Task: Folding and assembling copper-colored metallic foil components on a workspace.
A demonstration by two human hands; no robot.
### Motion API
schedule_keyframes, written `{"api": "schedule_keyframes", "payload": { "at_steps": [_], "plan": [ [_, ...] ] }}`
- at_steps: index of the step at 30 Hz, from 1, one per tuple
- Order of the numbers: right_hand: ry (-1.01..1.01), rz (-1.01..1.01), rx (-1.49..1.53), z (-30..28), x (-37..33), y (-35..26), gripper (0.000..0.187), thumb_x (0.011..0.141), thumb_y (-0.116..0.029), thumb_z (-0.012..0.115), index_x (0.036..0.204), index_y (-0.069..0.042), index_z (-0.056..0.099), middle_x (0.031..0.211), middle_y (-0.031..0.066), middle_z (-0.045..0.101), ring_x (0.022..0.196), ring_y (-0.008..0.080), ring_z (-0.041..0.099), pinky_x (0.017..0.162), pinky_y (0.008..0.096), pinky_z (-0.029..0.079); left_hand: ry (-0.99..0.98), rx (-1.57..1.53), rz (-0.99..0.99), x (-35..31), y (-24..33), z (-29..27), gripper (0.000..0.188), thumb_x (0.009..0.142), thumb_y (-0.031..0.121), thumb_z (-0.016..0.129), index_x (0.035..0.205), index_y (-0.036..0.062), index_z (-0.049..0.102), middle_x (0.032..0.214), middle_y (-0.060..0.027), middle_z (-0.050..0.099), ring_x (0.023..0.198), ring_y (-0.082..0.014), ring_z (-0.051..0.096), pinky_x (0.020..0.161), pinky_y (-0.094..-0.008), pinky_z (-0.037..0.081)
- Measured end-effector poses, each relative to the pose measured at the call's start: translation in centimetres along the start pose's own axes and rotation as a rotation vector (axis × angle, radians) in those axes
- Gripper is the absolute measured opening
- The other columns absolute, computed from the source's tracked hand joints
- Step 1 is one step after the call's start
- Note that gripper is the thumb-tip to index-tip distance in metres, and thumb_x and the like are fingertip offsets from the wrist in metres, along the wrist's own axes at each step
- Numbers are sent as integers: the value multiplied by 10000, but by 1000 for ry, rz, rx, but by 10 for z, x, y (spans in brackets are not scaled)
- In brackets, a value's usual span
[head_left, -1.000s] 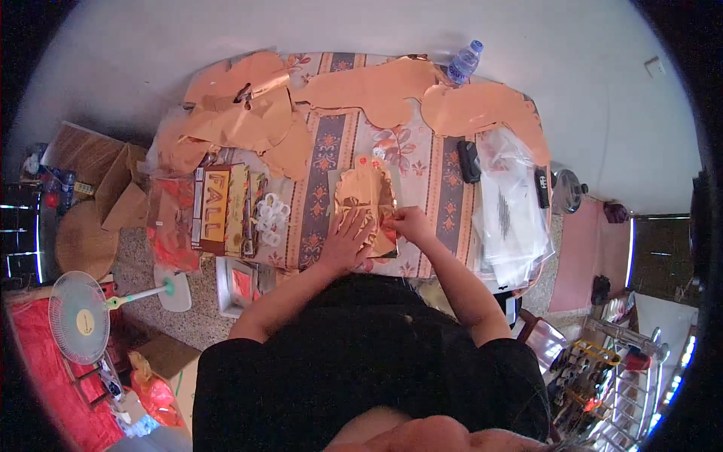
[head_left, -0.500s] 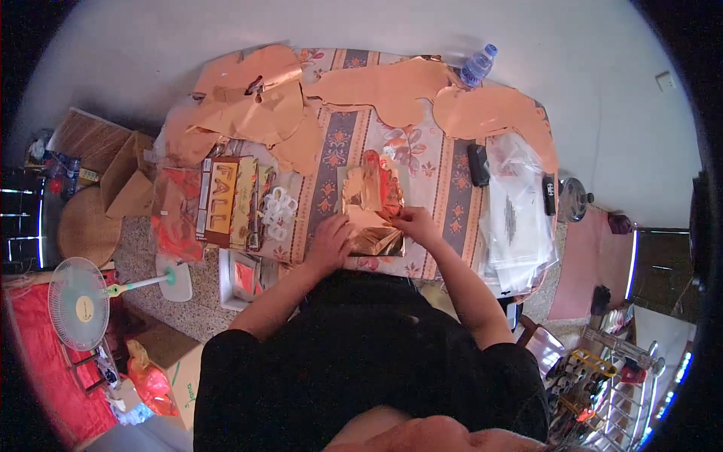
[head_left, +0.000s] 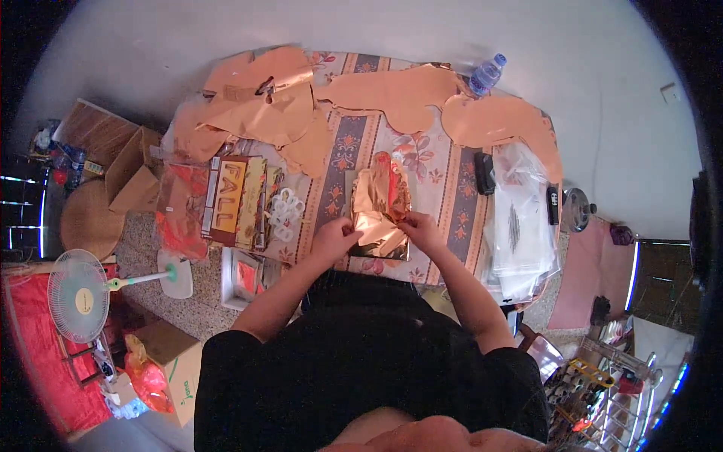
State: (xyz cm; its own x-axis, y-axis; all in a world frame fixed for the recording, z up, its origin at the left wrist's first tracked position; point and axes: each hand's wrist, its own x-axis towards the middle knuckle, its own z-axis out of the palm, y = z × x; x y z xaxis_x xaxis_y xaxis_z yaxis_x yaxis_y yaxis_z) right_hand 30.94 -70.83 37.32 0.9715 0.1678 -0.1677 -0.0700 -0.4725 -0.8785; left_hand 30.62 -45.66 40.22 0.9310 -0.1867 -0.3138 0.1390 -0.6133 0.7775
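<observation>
In front of me on the table lies a folded copper-coloured foil balloon, shiny and creased, with reddish reflections in its upper part. A flat, darker gold sheet shows under its lower edge. My left hand is closed at the foil's lower left edge, thumb and fingers pinched on it. At the lower right edge, my right hand pinches the foil between thumb and fingers. Large flat copper foil shapes are spread along the far side of the table.
Left of the foil are printed packages and white ring-shaped pieces. To the right lie clear plastic bags, a black object and another black object. A water bottle stands far right; a fan is at lower left.
My left hand has drawn its fingers in from lying over the foil to its left edge. The right hand stays on the right edge. The whole view has shifted slightly.
</observation>
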Motion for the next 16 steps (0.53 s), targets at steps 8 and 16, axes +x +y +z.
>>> {"api": "schedule_keyframes", "payload": {
  "at_steps": [8, 16],
  "plan": [
    [96, 15, -70, 5, -5, -8, 204, 824, -151, 667, 992, -37, 665, 780, 136, 667, 698, 233, 639, 626, 339, 497, -150, 22, -39, 7, -6, -1, 289, 758, 278, 696, 814, 1, 635, 737, -184, 630, 733, -329, 636, 658, -401, 487],
    [268, -179, -130, -10, 28, -24, 203, 824, -127, 656, 1020, -76, 676, 925, 199, 663, 810, 303, 666, 680, 348, 513, 234, -105, 184, 34, 3, -1, 287, 797, 273, 670, 899, 7, 637, 792, -228, 626, 760, -341, 643, 660, -430, 477]
  ]
}}
